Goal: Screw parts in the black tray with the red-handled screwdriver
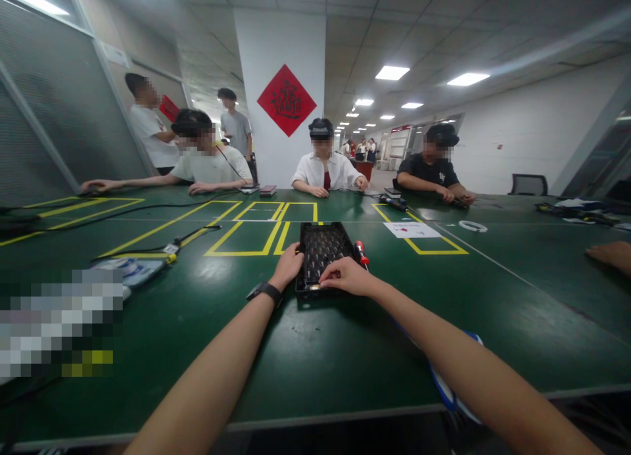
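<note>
A black open case (320,261) lies on the green table in front of me, with rows of small shiny pieces inside that are too small to name. My left hand (290,265) grips the case's left side, and the wrist below it wears a dark band. Over the case's near end, the fingers of my right hand (348,276) are pinched together. A small pale and yellowish piece (315,287) shows by those fingertips; whether they hold it I cannot make out. A red-handled screwdriver (361,252) lies against the right side of the case.
Yellow tape marks (236,252) run across the green table (315,369). A paper sheet (413,230) and a white ring (472,226) lie to the right. Cables (197,231) and a clear bag (133,267) are at left. Several people sit opposite; another person's hand (611,254) rests at right.
</note>
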Available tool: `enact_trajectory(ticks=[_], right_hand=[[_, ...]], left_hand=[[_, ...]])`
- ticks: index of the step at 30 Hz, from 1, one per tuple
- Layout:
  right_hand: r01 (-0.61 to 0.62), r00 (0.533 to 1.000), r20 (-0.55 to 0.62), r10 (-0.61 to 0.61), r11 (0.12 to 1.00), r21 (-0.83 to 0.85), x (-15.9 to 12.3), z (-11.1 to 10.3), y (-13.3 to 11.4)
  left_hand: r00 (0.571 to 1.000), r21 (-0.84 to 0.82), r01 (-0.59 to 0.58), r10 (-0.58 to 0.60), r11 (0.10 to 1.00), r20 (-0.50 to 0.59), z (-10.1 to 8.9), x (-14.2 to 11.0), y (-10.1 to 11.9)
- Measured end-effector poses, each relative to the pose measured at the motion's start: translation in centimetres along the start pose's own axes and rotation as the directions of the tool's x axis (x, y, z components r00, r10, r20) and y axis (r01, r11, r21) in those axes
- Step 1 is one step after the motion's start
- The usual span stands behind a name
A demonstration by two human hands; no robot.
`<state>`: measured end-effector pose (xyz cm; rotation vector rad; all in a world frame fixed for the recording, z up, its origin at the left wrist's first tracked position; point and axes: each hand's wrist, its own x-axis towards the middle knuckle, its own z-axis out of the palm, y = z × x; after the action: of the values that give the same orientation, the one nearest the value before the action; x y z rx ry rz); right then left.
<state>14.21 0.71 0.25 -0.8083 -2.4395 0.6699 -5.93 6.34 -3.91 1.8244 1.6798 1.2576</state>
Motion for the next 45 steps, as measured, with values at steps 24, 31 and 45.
enact_trajectory(ticks=[24, 31, 45], right_hand=[[-0.012, 1.000, -0.015, 0.012, 1.000, 0.000, -0.16, 0.12, -0.20], [0.018, 0.997, 0.078, -0.022, 0.999, 0.051, 0.01, -0.48, -0.19], [0.056, 0.998, 0.004, -0.056, 0.997, -0.043, -0.13, -0.24, -0.67]], left_hand=[[0.999, -0.023, 0.004, -0.003, 1.000, 0.052, 0.24, 0.24, -0.72], [1.000, -0.006, -0.004, 0.004, 1.000, 0.029, 0.30, 0.28, -0.76], [0.999, 0.020, -0.017, 0.016, 1.000, 0.035, 0.29, 0.39, -0.54]])
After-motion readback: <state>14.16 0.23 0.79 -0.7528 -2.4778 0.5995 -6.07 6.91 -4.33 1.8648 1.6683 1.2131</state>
